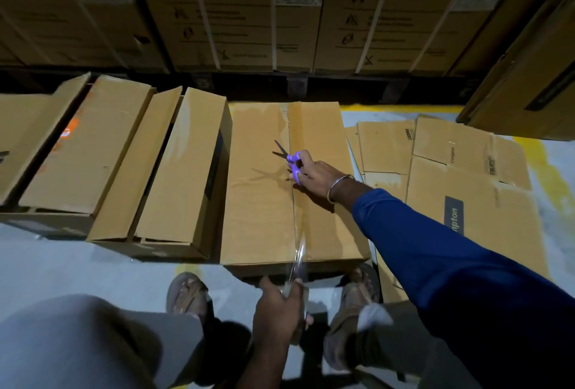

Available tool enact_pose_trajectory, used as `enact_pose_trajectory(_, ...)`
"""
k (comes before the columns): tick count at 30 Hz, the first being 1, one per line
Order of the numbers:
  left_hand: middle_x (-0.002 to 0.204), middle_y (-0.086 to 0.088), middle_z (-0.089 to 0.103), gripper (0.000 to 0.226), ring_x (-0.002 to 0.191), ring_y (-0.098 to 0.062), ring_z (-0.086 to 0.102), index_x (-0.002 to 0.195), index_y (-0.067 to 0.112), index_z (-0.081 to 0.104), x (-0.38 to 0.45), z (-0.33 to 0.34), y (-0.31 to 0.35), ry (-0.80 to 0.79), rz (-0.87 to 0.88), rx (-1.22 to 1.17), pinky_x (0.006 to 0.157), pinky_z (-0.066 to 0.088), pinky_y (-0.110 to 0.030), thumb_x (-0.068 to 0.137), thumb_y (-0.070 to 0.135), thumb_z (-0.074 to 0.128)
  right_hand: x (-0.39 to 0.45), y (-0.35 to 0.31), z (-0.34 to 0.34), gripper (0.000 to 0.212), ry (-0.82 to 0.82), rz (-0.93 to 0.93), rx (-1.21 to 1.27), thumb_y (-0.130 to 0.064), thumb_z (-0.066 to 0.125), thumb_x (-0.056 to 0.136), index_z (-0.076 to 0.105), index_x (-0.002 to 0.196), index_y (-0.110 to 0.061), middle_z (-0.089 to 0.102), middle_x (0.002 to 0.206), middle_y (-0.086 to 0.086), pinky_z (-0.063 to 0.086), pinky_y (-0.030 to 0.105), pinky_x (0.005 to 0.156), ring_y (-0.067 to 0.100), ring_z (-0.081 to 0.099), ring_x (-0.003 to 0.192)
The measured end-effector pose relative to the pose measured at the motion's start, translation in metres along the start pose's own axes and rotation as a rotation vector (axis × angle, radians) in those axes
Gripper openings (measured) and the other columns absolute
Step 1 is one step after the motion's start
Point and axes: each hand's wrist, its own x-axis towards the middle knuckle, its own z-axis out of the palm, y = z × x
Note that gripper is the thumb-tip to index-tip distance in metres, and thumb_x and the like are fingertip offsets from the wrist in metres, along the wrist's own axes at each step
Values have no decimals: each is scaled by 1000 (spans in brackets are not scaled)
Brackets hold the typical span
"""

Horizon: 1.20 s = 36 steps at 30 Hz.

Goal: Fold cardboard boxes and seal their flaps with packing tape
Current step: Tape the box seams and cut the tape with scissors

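Sealing middle box (273, 189) along centre seam, tape strip (299, 251) running from seam down over near edge to tape roll (295, 301). Gripping that roll in left hand (280, 310), fingers curled round it, just below box's near edge, between two sandalled feet. Holding purple-handled scissors (291, 159) in right hand (314, 175), fingers through loops, blades parted and pointing away, hand resting on box top right of seam, well above the left-hand grip. Judging next need as cutting tape: keeping strip taut with roll pulled down and toward body, bringing scissors down to stretch between box edge and roll, cutting close to roll, then pressing loose end flat on box front; slack strip likely curling and sticking to itself. Counting: one taped box at the grip; two boxes (174, 170) left of it with flaps raised or gaping, untaped; one stack of flattened cartons (466, 177) on floor right of grip, number in stack not countable; one scissors, one roll; strapped cartons (249, 15) stacked beyond, at least four faces showing.
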Motion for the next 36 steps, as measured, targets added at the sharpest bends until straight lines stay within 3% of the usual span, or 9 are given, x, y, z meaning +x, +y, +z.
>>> enact_pose_trajectory(3,99,-1,79,93,65,-9,69,166,28,7,10,9,-7,53,8,-91,72,60,-28,94,69,49,-24,-3,7,33,-42,-43,-8,-34,44,106,26,131,-21,67,86,11,49,41,60,34,62,70)
enact_pose_trajectory(8,112,-5,74,76,82,-23,77,156,59,11,21,27,-15,112,31,-308,80,63,-45,96,60,59,-78,-10,29,35,-142,-181,-46,-33,47,107,27,133,-21,53,84,-8,41,32,52,15,52,62)
enact_pose_trajectory(13,127,6,66,81,100,-20,73,165,33,14,38,20,4,123,100,-390,94,55,-35,100,53,58,-116,-13,43,33,-157,-289,-5,-22,49,104,34,133,-20,48,113,-18,34,13,56,-2,56,70)
enact_pose_trajectory(18,85,1,78,84,69,-19,74,163,35,6,73,10,31,71,122,-484,91,60,-47,101,43,62,-101,-4,52,30,-68,-228,41,-26,51,101,31,122,-33,55,108,-6,33,27,54,19,48,64)
enact_pose_trajectory(22,88,-7,80,89,80,-29,77,157,57,3,101,17,16,14,132,-435,90,60,-54,94,60,64,-85,3,56,29,-21,-202,74,-30,48,99,31,123,-30,70,105,-1,51,36,62,20,63,70)
enact_pose_trajectory(24,108,-5,78,84,86,-30,77,158,56,7,94,10,12,30,184,-370,89,61,-46,96,56,64,-83,7,56,30,-22,-205,95,-21,49,98,31,119,-31,71,103,-8,44,24,59,3,58,63)
enact_pose_trajectory(28,149,-4,54,76,117,-25,65,163,23,27,84,3,-9,62,138,-184,91,48,-20,100,46,63,-80,6,55,32,7,-174,70,-21,50,100,33,127,-21,68,86,-2,33,34,55,19,47,57)
enact_pose_trajectory(31,122,-7,73,39,86,-14,71,131,26,62,87,6,-20,89,154,-155,75,53,-23,98,47,66,-79,3,56,33,20,-144,100,-22,54,101,36,129,-19,58,70,-16,33,32,55,9,45,54)
enact_pose_trajectory(36,75,0,75,24,67,-16,73,86,21,66,82,6,-21,64,184,-217,68,56,-26,98,42,68,-84,-10,36,35,13,-71,295,-28,62,99,47,130,-22,68,72,-20,43,29,63,0,63,70)
